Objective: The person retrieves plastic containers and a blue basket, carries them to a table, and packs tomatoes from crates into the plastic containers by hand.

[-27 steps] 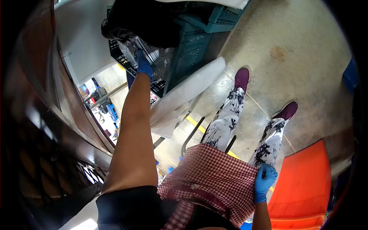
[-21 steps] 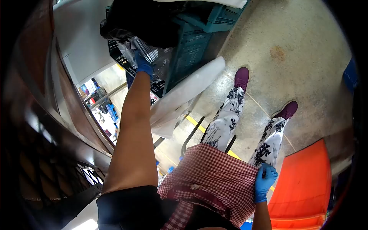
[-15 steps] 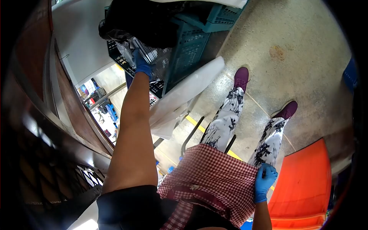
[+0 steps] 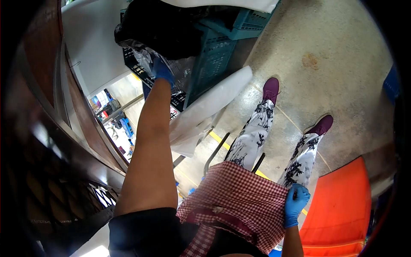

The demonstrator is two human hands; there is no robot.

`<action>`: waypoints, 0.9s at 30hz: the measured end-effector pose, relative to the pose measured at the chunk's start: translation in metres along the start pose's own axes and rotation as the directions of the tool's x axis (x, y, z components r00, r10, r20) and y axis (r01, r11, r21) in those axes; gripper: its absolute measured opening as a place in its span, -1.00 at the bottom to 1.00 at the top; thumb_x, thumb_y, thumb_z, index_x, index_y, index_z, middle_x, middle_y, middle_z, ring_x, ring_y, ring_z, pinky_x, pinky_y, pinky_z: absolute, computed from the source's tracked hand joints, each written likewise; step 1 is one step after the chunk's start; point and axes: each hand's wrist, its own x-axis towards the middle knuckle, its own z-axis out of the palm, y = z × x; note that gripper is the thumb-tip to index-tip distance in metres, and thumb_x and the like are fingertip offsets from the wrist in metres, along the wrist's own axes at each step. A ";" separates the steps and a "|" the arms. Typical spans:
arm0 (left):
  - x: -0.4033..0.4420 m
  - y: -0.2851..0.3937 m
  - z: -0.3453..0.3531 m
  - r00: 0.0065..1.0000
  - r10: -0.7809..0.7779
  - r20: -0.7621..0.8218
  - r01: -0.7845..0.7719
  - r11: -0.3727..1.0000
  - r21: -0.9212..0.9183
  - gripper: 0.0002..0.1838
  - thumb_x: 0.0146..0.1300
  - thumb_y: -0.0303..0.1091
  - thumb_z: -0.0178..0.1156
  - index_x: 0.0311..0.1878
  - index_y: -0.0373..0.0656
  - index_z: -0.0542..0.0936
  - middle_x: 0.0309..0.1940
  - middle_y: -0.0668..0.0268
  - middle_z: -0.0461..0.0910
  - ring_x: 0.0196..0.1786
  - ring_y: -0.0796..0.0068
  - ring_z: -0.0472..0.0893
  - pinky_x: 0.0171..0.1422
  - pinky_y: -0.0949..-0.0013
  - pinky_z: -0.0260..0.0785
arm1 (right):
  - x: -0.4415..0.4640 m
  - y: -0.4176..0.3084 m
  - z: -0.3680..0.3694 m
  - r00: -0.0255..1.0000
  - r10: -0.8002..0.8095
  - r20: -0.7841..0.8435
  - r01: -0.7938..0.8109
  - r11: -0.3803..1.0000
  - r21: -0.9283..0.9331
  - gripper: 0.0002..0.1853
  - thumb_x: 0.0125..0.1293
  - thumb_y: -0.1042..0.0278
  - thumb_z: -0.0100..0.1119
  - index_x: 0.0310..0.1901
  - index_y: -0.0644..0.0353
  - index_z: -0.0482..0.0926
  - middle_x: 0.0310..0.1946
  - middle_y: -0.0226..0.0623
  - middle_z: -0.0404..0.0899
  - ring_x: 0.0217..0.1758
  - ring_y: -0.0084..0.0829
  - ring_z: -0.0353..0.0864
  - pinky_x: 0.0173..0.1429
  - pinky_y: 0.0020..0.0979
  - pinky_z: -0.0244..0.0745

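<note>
My left hand (image 4: pixel 162 72), in a blue glove, reaches down into a teal plastic crate (image 4: pixel 213 53) at the upper left. It is at some clear, shiny plastic packaging (image 4: pixel 182 70), below a black plastic bag (image 4: pixel 160 30). Its fingertips are hidden, so whether they grip the packaging cannot be told. My right hand (image 4: pixel 296 204), also blue-gloved, rests with curled fingers at the edge of the red checked apron (image 4: pixel 244 188), by the thigh. Nothing shows in it.
A white plastic sheet (image 4: pixel 214 100) hangs beside the crate. An orange panel (image 4: pixel 338 205) stands at lower right. At left are a white panel (image 4: pixel 96 47) and a dark, shiny curved frame (image 4: pixel 75 150). Another teal crate (image 4: pixel 252 21) stands behind.
My left hand has shifted slightly right and turned among the clear packaging, its fingers now less visible. The whole view has moved a little. My right hand stays at the apron.
</note>
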 end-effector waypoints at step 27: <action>-0.062 0.042 0.018 0.937 -0.331 -0.114 0.318 0.941 -0.119 -0.30 0.11 0.02 0.02 0.35 0.04 0.21 0.31 0.17 0.24 0.31 0.01 0.24 0.33 -0.24 0.01 | 0.002 0.001 0.001 0.998 -0.061 -0.015 0.059 0.994 -0.088 -0.97 0.11 0.58 0.12 -0.38 0.26 0.53 -0.39 -0.19 0.54 -0.34 -0.25 0.44 -0.20 -0.30 0.30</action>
